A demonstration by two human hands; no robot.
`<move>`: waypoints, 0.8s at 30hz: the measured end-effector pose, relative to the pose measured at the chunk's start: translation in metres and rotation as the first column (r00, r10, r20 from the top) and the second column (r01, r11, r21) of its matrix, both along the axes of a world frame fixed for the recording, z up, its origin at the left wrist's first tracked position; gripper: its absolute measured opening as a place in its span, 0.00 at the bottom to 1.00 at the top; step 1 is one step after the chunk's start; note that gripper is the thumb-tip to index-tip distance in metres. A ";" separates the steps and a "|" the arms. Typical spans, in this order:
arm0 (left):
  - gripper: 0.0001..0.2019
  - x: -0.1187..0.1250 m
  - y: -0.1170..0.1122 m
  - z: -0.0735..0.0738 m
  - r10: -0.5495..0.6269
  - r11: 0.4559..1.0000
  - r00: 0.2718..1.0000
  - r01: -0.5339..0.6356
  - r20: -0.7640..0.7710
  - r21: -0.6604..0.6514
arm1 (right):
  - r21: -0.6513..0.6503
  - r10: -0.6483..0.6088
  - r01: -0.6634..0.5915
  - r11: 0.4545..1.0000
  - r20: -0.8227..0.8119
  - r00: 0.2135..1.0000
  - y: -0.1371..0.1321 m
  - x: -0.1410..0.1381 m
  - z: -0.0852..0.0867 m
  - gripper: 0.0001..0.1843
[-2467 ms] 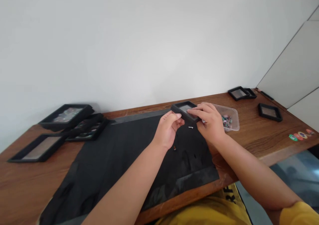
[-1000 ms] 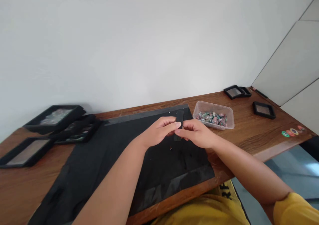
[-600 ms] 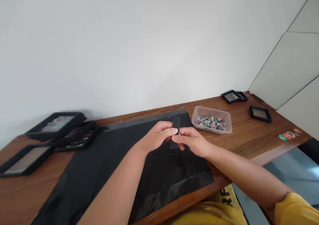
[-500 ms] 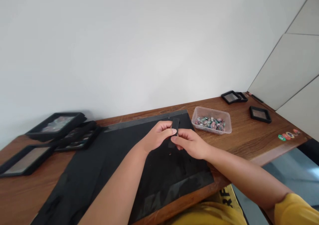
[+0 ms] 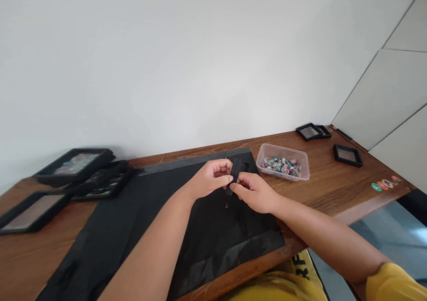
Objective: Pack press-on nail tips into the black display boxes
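A small black frame (image 5: pixel 237 166), seen mostly edge-on, is held upright between both hands over a black mat (image 5: pixel 207 230). My left hand (image 5: pixel 211 177) pinches it from the left, its thumb against the near side. From the right, my right hand (image 5: pixel 256 194) grips the lower part, thumb and bent fingers closed on it. Its inside is turned out of sight. Just below the hands a tiny reddish bit (image 5: pixel 226 206) lies on the mat.
A clear plastic tub (image 5: pixel 263 155) of small colourful pieces stands right of the mat. Black frames (image 5: pixel 71 165) are piled at the left. Smaller frames (image 5: pixel 348 155) lie at the far right, near several round stickers (image 5: pixel 383 184). A wall runs behind the table.
The black frame has turned a little in my hands, so that more of its shape shows at the upper right. My left fingers have shifted slightly; both hands keep hold of it.
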State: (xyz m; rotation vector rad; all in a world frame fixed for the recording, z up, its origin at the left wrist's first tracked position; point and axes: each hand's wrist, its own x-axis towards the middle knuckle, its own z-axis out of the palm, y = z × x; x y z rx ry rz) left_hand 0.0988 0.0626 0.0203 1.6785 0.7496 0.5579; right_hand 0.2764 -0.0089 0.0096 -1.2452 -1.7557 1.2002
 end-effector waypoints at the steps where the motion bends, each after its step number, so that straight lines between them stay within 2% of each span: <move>1: 0.12 0.000 0.000 0.000 -0.009 1.000 1.000 0.009 -0.004 -0.010 | 0.006 0.010 -0.010 1.000 0.007 1.000 0.000 0.000 0.001 0.10; 7: 0.12 0.000 -0.001 0.000 -0.054 0.997 0.998 0.054 0.011 -0.051 | 0.064 0.050 -0.056 0.996 0.089 0.995 0.000 0.003 0.006 0.09; 12: 0.12 0.005 -0.004 -0.003 -0.037 0.999 0.998 0.039 0.050 -0.036 | 0.084 0.111 -0.116 0.990 0.062 0.992 0.005 0.008 0.002 0.10; 14: 0.13 0.007 -0.004 -0.005 0.009 1.000 0.999 -0.010 0.046 0.019 | 0.063 0.103 -0.106 0.992 0.060 0.993 0.007 0.009 -0.002 0.11; 17: 0.19 0.007 -0.002 -0.007 0.086 0.991 0.996 -0.089 0.035 0.101 | 0.005 0.038 -0.039 0.999 0.117 0.992 0.010 0.007 -0.007 0.16; 20: 0.22 0.004 0.000 -0.006 0.080 0.991 0.997 -0.081 0.018 0.109 | -0.045 0.020 -0.015 0.999 0.115 0.993 0.011 0.005 -0.009 0.19; 24: 0.21 0.001 0.000 -0.001 0.092 0.991 0.996 -0.093 0.015 0.095 | -0.097 0.024 -0.023 0.995 0.006 1.000 0.012 0.005 -0.010 0.18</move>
